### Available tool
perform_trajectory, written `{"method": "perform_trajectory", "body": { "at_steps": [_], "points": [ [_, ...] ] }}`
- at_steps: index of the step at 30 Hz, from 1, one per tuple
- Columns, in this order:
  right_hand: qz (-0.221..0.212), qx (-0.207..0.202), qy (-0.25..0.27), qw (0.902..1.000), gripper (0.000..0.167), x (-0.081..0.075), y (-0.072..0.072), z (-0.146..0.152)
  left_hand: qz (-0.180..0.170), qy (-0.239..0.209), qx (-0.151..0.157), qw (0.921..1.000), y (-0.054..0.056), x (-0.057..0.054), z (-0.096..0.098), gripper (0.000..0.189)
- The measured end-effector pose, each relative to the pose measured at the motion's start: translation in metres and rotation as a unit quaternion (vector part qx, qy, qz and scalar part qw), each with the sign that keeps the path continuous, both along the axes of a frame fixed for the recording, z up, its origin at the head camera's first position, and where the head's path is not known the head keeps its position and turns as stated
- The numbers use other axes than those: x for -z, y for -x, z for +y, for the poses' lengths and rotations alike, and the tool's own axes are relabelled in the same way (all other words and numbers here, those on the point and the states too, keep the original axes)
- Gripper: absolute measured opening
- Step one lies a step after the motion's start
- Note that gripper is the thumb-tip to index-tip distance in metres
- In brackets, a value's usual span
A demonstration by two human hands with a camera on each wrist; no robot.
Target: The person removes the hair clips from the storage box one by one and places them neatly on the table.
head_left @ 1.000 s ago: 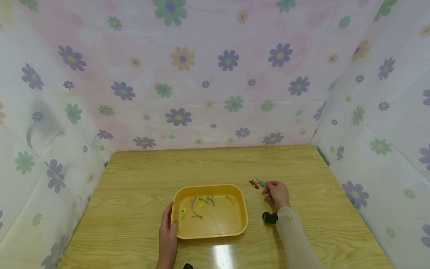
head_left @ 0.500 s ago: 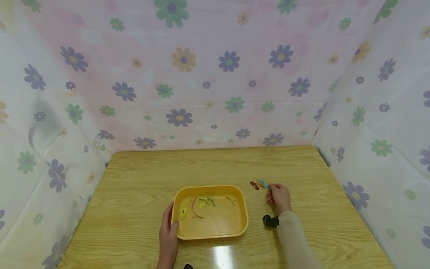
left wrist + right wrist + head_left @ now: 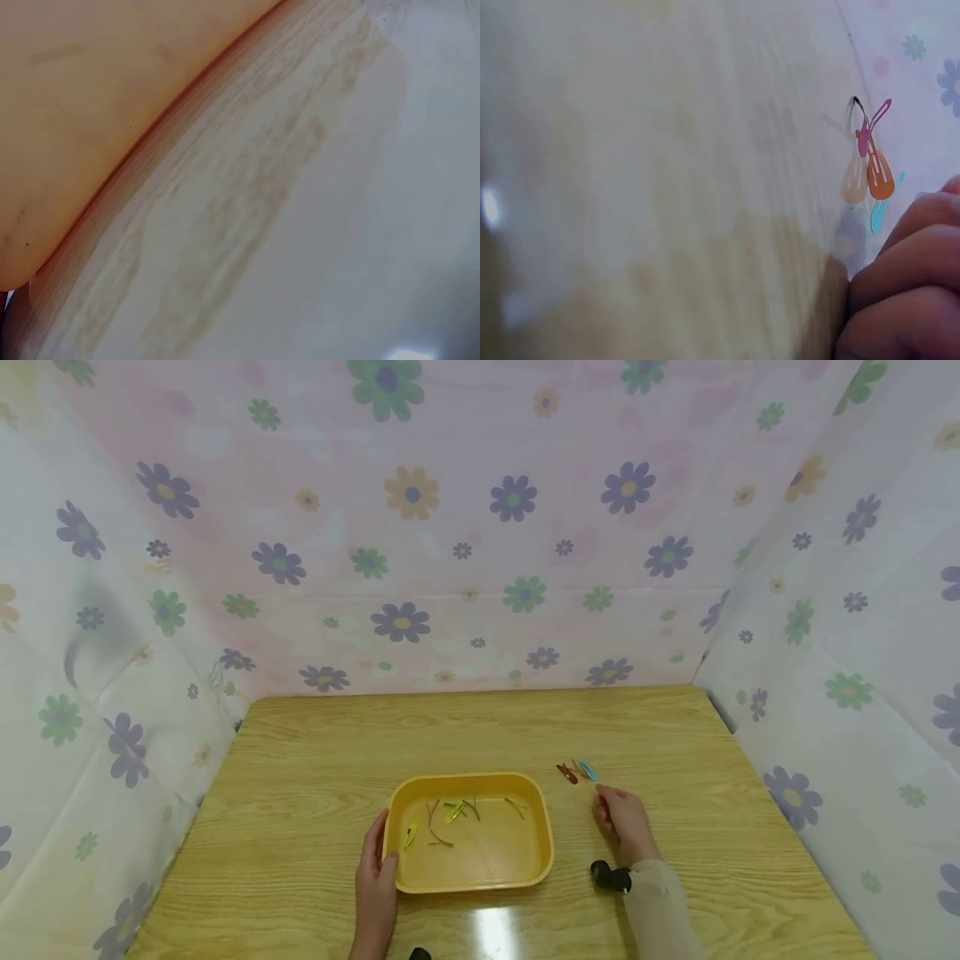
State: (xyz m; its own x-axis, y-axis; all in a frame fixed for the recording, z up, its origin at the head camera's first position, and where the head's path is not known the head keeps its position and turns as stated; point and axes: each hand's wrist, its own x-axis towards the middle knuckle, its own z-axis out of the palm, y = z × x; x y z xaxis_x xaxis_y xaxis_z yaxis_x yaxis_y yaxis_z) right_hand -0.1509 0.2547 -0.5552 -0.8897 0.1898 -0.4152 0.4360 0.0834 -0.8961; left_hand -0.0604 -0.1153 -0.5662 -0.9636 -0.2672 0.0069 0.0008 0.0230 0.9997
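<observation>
My left hand (image 3: 377, 878) grips the left side of a yellow plastic tray (image 3: 474, 891), thumb over the rim and fingers along the outer wall. The tray's wall (image 3: 97, 97) fills the upper left of the left wrist view. Right of the tray, my right hand (image 3: 627, 823) rests low over the table with loosely curled fingers (image 3: 907, 270). Just past its fingertips lies a blue snap hair clip (image 3: 588, 771). Beside that are a red-brown snap hair clip (image 3: 567, 773) and a thin orange-brown hairpin (image 3: 580, 768). In the right wrist view these overlap near an orange clip (image 3: 881, 178).
Inside the tray lie yellow-green snap clips (image 3: 455, 812) and several thin hairpins (image 3: 441, 839). The wooden table (image 3: 315, 752) runs back to a flowered cloth (image 3: 450, 527), which also hangs on both sides. A black wrist camera (image 3: 611, 876) sits at the right sleeve.
My right hand has let go of the blue hair clip beside the red-brown one and drawn back toward me. My left hand and the tray have stayed in place.
</observation>
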Motion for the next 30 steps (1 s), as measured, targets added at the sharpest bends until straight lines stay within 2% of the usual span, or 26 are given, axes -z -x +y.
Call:
{"method": "perform_trajectory", "body": {
  "at_steps": [6,9,14,18,24,28,30],
  "points": [
    [0.008,0.016,0.017,0.9997,0.037,0.002,-0.010,-0.005,0.002,0.010,0.000,0.9999,-0.004,-0.014,0.004,0.058],
    [0.020,0.027,0.023,0.9992,0.039,0.003,-0.015,-0.008,0.001,0.012,0.000,0.9999,-0.005,-0.016,0.005,0.058],
    [0.043,0.024,0.012,0.9987,0.038,0.002,-0.024,-0.014,0.012,0.003,0.004,0.9999,-0.005,-0.016,0.005,0.058],
    [0.063,0.009,0.001,0.9980,0.033,-0.004,-0.031,-0.021,0.015,-0.002,0.005,0.9999,-0.004,-0.017,0.005,0.058],
    [0.091,-0.007,-0.019,0.9956,0.031,-0.022,-0.038,-0.038,0.010,0.001,0.002,0.9999,-0.005,-0.018,0.004,0.058],
    [0.129,-0.011,-0.028,0.9911,0.055,0.001,-0.032,-0.040,0.012,0.002,0.001,0.9999,-0.004,-0.016,0.004,0.058],
    [0.153,-0.017,-0.032,0.9876,0.061,0.003,-0.033,-0.043,0.011,0.002,0.003,0.9999,-0.003,-0.010,0.002,0.058]
  ]
}}
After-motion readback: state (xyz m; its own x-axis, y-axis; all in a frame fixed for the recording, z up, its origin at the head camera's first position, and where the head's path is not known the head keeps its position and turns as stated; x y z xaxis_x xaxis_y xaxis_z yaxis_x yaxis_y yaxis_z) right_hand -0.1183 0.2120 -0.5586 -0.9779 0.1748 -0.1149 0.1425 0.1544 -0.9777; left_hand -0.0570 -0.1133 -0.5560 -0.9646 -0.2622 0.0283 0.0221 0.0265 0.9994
